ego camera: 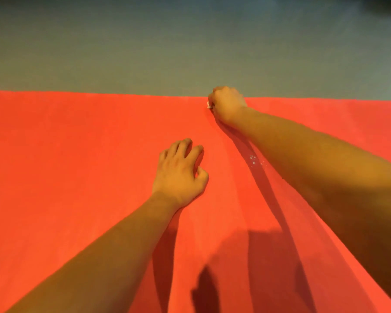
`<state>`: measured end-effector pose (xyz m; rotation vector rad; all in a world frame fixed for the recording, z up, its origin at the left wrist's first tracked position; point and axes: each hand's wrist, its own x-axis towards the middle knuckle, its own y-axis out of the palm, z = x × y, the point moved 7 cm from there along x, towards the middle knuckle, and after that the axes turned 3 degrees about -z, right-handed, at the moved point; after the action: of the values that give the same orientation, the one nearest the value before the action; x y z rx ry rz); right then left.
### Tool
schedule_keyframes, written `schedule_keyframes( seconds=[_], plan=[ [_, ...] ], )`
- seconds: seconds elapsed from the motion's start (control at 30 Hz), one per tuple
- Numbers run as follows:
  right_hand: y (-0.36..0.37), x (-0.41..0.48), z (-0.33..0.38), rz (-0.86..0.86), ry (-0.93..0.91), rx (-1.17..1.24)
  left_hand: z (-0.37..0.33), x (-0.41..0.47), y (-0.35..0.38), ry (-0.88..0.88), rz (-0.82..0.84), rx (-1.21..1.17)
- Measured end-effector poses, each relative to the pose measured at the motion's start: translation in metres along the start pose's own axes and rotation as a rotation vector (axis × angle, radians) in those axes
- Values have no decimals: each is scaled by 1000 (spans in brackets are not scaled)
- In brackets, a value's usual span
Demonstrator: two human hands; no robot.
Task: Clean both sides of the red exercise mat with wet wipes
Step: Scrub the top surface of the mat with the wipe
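Head view: my right hand (228,105) has its grip clamped on a small white wet wipe (208,105) at the upper edge of the flat red exercise mat (77,177), which fills the lower frame. My left hand (181,175) rests loose and empty mid-frame. I should brace there and overlap my strokes.

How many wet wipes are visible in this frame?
1. A small white wad shows in the grip of the right hand, at the far edge of the red mat. The left hand rests on the mat, holding none. More may be hidden inside the fist.

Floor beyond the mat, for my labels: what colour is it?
The floor is dull grey-green, head view.
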<state>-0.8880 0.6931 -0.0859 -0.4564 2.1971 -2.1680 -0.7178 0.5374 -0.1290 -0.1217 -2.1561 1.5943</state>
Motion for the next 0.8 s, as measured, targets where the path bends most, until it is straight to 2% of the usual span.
schedule_keyframes(
  seconds=[0.23,0.47,0.8],
  plan=[
    [-5,13,-4,53,49,-19,1,1,0,-25,26,-1],
    [0,-29,2,21,-72,20,-1,0,1,-16,25,17],
    [-4,25,-18,20,88,-18,1,4,3,-32,22,24]
  ],
)
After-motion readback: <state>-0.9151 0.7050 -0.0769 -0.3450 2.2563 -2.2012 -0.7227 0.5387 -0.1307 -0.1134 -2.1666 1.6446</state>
